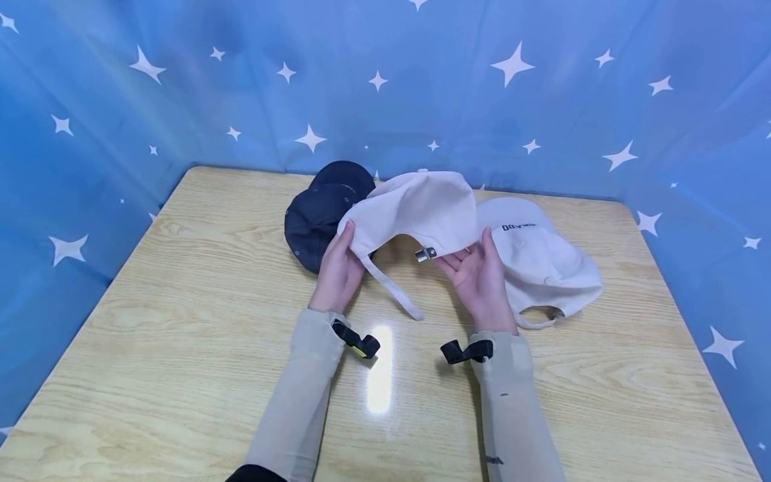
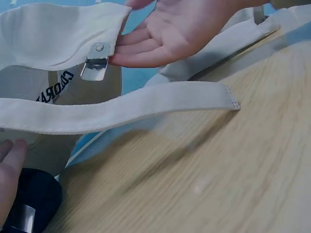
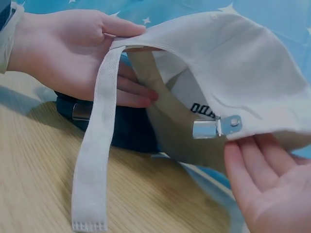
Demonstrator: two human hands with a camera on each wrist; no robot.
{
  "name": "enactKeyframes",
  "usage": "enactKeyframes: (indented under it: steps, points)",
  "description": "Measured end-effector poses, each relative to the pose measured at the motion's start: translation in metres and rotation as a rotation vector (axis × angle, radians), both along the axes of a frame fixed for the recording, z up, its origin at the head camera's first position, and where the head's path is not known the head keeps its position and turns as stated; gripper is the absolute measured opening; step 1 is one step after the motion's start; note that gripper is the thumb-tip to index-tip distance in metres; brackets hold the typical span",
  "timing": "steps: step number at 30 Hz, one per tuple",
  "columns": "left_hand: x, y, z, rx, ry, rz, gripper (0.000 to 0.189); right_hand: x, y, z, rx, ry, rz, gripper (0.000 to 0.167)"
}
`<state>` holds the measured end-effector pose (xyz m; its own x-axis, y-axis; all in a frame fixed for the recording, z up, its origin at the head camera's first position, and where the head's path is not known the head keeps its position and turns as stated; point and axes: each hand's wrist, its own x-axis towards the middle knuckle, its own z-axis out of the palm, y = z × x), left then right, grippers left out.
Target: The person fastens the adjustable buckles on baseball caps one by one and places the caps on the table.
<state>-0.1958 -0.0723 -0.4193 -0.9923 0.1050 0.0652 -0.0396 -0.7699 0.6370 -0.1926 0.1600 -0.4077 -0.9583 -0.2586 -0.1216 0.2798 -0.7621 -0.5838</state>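
Note:
Both hands hold a white baseball cap (image 1: 421, 207) above the table, its rear opening facing me. My left hand (image 1: 337, 276) grips the left back edge, thumb outside and fingers inside. From that side a loose white strap (image 3: 95, 145) hangs down, its stitched end free. At the right of the opening sits a silver metal buckle (image 3: 206, 128) with no strap through it. My right hand (image 1: 482, 281) holds the lower edge beside the buckle, fingers tucked under the fabric. Dark printed lettering (image 2: 56, 87) shows through the opening.
A dark navy cap (image 1: 313, 221) lies on the wooden table (image 1: 181, 301) behind my left hand. Another white cap (image 1: 548, 261), with dark letters and its back strap fastened, lies right of my right hand. A blue star-patterned curtain (image 1: 397, 100) surrounds the table's back and sides.

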Motion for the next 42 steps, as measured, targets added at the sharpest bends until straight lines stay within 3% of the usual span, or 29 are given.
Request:
enactKeyframes:
  steps: [5, 9, 14, 18, 25, 31, 38, 42]
  points:
    - [-0.003, -0.005, 0.003, -0.003, -0.079, -0.102, 0.044, 0.0, -0.002, 0.002, 0.035, 0.071, 0.001, 0.05]
    - [-0.004, -0.005, 0.006, -0.009, -0.096, -0.162, 0.045, 0.0, -0.003, 0.002, 0.014, 0.073, -0.021, 0.046]
    - [-0.003, 0.001, 0.006, 0.128, -0.095, -0.223, 0.044, -0.001, -0.003, 0.002, -0.03, 0.036, -0.032, 0.045]
    - [0.003, 0.011, 0.005, 0.206, -0.082, -0.286, 0.038, 0.0, -0.004, 0.001, -0.074, 0.003, -0.033, 0.046]
    - [0.012, 0.03, 0.005, 0.189, 0.026, -0.408, 0.042, 0.001, -0.006, -0.001, -0.22, -0.064, -0.01, 0.045]
    - [0.014, 0.035, 0.009, 0.203, 0.002, -0.398, 0.036, 0.001, -0.005, -0.001, -0.313, -0.099, 0.019, 0.035]
    - [0.013, 0.033, 0.011, 0.324, -0.051, -0.328, 0.037, 0.0, -0.005, 0.001, -0.431, -0.148, 0.125, 0.019]
    - [0.016, 0.034, 0.01, 0.375, -0.004, -0.355, 0.039, 0.001, -0.006, 0.002, -0.439, -0.169, 0.16, 0.02]
